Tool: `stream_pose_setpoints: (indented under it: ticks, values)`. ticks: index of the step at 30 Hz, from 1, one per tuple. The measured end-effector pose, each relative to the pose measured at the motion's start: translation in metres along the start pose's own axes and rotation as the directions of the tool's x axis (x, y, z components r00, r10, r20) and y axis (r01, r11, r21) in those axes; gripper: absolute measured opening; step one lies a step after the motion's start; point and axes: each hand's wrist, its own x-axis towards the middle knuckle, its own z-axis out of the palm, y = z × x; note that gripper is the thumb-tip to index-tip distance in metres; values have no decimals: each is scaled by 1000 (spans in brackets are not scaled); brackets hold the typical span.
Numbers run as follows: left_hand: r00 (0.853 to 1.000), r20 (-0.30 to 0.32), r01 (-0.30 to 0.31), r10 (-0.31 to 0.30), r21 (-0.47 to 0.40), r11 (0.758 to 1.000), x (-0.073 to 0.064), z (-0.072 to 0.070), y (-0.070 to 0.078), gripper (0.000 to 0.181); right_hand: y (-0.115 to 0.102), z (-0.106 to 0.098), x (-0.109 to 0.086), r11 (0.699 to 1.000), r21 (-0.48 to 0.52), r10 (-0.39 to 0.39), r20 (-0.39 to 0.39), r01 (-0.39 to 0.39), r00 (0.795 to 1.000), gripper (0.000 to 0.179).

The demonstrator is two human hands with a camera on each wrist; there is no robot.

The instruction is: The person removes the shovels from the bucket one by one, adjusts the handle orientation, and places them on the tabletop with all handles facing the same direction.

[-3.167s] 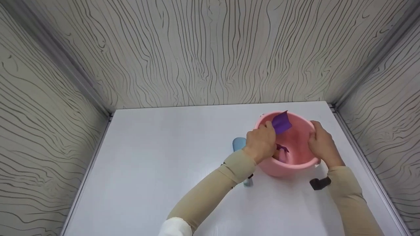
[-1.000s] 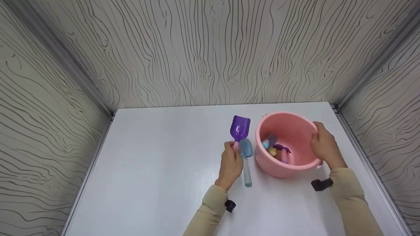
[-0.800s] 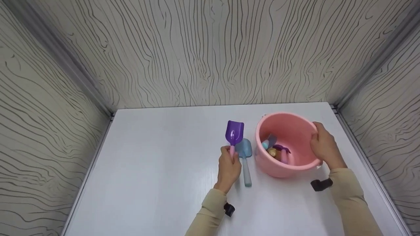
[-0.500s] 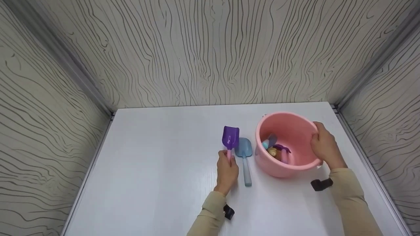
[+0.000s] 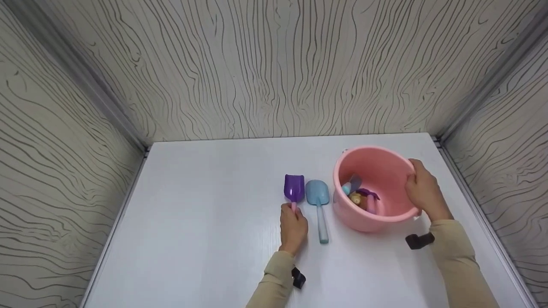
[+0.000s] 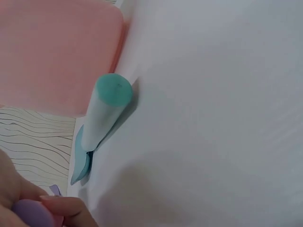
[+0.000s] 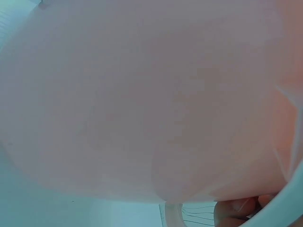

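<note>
My left hand (image 5: 293, 229) grips the pink handle of a purple toy shovel (image 5: 294, 187), low over the white table, scoop pointing away. Just right of it lies a light blue toy shovel (image 5: 317, 192), nearly parallel. In the left wrist view, fingers curl round the handle's lilac end (image 6: 33, 213), and the blue shovel's pale handle (image 6: 100, 118) lies beyond. A pink bucket (image 5: 364, 224) stands tilted toward me at the right. My right hand (image 5: 427, 190) holds its right rim, thumb inside. In the right wrist view the bucket wall (image 7: 142, 94) fills most of the picture.
Inside the bucket lie a blue-handled tool (image 5: 346, 187) with a grey blade, a yellow-brown piece (image 5: 356, 198) and a pink-handled purple tool (image 5: 371, 204). Wood-patterned panels (image 5: 274, 77) enclose the white table (image 5: 205, 205) at the back and sides.
My left hand has brought the purple shovel out of the bucket, leftward past the blue shovel, then down and toward me beside it. The right hand stays on the bucket rim.
</note>
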Motion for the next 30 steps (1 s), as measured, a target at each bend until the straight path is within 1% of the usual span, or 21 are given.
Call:
stream_pose_setpoints:
  ticks: [7, 14, 23, 26, 30]
  values:
    - [999, 42, 17, -17, -6, 1000, 0, 1, -2, 15, -1, -2, -1, 1000, 9, -1, -6, 1, 1000, 47]
    - [997, 69, 42, -40, -28, 999, -1, 1, 0, 21, -1, -3, 1, 1000, 1, -11, 5, 11, 1000, 48]
    - [989, 125, 88, -83, -38, 995, -3, -1, 4, 27, 1, -2, 2, 1000, -3, -9, 12, 9, 1000, 49]
    - [985, 150, 84, -81, -17, 996, -3, -5, 7, 28, 0, -2, 2, 1000, 1, -14, 9, 14, 1000, 49]
    - [972, 220, 73, -80, 39, 997, -3, -13, 11, 31, 1, -1, 1, 1000, 1, -13, 4, 13, 1000, 48]
